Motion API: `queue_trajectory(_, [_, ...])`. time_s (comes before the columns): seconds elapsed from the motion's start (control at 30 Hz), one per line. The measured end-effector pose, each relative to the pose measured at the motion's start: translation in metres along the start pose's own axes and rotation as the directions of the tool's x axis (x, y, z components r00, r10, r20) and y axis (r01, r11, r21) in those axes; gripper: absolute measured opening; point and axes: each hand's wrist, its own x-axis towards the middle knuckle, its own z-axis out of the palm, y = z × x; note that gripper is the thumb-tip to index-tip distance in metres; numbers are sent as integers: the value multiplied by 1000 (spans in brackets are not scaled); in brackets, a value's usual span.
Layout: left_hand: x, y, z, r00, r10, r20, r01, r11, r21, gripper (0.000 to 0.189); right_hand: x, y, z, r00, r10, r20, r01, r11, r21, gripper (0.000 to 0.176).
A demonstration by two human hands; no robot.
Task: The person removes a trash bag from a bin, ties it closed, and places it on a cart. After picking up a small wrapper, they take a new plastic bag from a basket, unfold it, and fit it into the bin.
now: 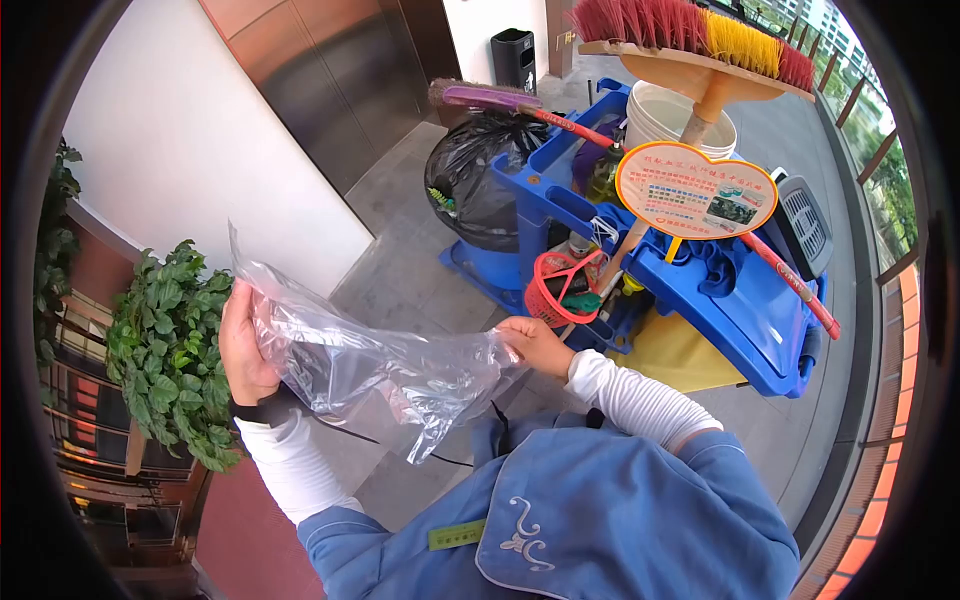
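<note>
A clear plastic bag (370, 365) is stretched between my two hands in front of my blue top. On the left, my left hand (246, 345) grips one end, with part of the film rising above the fingers. My right hand (538, 343) is closed on the other end, near the middle of the view. The bag hangs crumpled between them, its lower tip pointing down. Just beyond my right hand is a red basket (545, 301) with bottles and a green item in it.
A blue cleaning cart (540, 205) carries a black garbage bag (480, 180), a white bucket (680, 112), a broom (700, 50) and a heart-shaped sign (690, 190). Leafy plants (170, 345) stand at left by a white wall (190, 130). A black bin (514, 60) stands farther back.
</note>
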Motion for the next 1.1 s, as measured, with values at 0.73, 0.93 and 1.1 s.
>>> queue_trajectory(0.73, [-62, -181, 35, 360, -355, 863, -606, 614, 505, 36, -76, -92, -27, 908, 67, 414, 271, 658, -702, 32])
queue_trajectory(0.93, [-64, -52, -44, 913, 194, 360, -374, 752, 543, 31, -224, -156, -152, 991, 40, -126, -118, 699, -706, 27])
queue_trajectory(1.1, [-2, -100, -99, 918, 197, -345, -216, 976, -18, 31, -265, -161, -137, 965, 72, -251, -198, 830, -522, 39])
